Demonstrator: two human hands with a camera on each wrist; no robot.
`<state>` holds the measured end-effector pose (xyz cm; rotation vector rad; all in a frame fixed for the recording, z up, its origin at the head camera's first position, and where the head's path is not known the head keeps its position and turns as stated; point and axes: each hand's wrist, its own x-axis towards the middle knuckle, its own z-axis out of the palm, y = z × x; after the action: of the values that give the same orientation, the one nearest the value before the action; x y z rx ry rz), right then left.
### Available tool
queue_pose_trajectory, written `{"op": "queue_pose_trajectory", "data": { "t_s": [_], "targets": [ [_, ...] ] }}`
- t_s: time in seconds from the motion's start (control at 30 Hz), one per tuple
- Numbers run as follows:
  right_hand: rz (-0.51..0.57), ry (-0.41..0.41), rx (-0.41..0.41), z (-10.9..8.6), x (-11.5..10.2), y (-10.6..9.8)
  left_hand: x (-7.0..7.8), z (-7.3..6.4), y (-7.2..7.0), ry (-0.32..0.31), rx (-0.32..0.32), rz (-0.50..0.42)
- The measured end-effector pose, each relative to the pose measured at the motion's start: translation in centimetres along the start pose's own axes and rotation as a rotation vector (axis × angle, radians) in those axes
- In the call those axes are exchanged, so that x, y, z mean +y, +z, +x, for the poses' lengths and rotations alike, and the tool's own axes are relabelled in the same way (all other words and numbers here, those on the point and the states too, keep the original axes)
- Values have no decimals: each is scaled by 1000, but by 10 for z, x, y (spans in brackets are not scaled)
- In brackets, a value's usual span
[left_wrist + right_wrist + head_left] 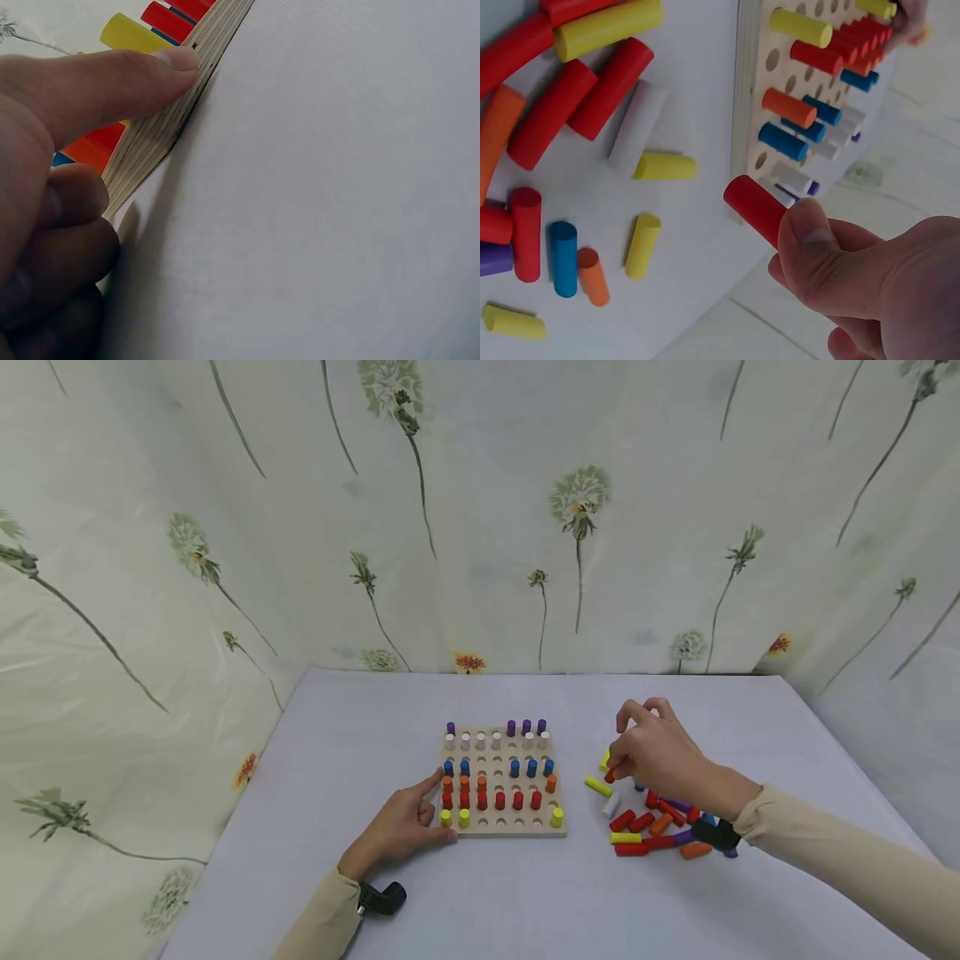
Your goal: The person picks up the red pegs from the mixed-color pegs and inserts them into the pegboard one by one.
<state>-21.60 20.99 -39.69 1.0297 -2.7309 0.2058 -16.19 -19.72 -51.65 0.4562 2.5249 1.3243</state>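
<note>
A wooden pegboard (525, 828) lies on the table, with rows of purple, white, blue, orange, red and yellow pegs standing in it. My left hand (401, 822) holds the board at its near left corner, thumb on the front edge and index finger at the left side. Between thumb and fingers, my right hand (660, 756) pinches a red peg (754, 210) by one end. That hand is raised over the loose pegs, to the right of the board. In the left wrist view the thumb (150, 82) presses the layered edge beside a yellow peg (131, 34).
Loose red, yellow, orange, blue, purple and white pegs lie scattered right of the board, among them a white peg (639, 124) and a blue peg (564, 259). A white cloth covers the table (360, 727). Flower-printed curtains (480, 527) hang behind and at the sides.
</note>
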Motion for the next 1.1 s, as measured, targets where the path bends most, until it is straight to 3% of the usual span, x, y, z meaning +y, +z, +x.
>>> {"op": "queue_pose_trajectory", "data": {
  "t_s": [0.6, 0.87, 1.1],
  "targets": [
    [100, -89, -34, 17, -38, 32, 0, 1, 0, -1, 0, 10],
    [128, -78, -32, 20, -40, 52, 0, 1, 1, 5, 5, 29],
    [145, -86, -25, 25, -43, 55, 0, 1, 1, -12, 13, 28]
  ]
}}
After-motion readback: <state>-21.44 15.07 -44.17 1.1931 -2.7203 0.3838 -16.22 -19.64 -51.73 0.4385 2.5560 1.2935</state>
